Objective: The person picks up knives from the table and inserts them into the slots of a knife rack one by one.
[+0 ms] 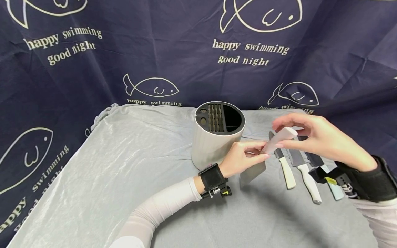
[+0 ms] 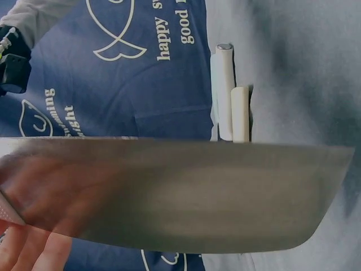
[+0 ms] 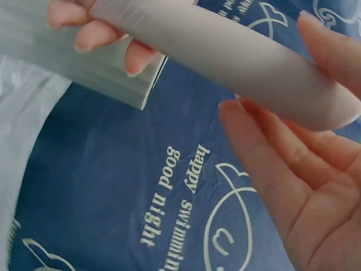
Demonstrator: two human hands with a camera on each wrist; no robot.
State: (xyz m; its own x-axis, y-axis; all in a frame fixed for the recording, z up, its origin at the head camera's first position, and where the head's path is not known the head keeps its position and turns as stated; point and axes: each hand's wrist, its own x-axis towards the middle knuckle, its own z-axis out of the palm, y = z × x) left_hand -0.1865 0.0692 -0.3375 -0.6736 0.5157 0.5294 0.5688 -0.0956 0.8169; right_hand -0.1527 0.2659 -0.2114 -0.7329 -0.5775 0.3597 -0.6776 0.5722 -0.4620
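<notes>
A wide-bladed kitchen knife is held above the cloth, its pale handle (image 1: 277, 139) slanting up to the right. My left hand (image 1: 240, 158) pinches it where handle meets blade. In the left wrist view the broad metal blade (image 2: 225, 197) stretches across, with fingers reflected in it. My right hand (image 1: 313, 132) is at the handle's upper end. The right wrist view shows its fingers (image 3: 254, 132) spread out, with the handle lying between them. Left of the knife stands a white round knife block (image 1: 211, 148) with a black slotted top.
Several knives lie side by side at the right, among them a cream-handled knife (image 1: 288, 174), a white-handled knife (image 1: 310, 184) and a light blue-handled knife (image 1: 336, 191). Grey cloth (image 1: 139, 155) covers the table. A dark blue printed curtain (image 1: 186, 44) hangs behind.
</notes>
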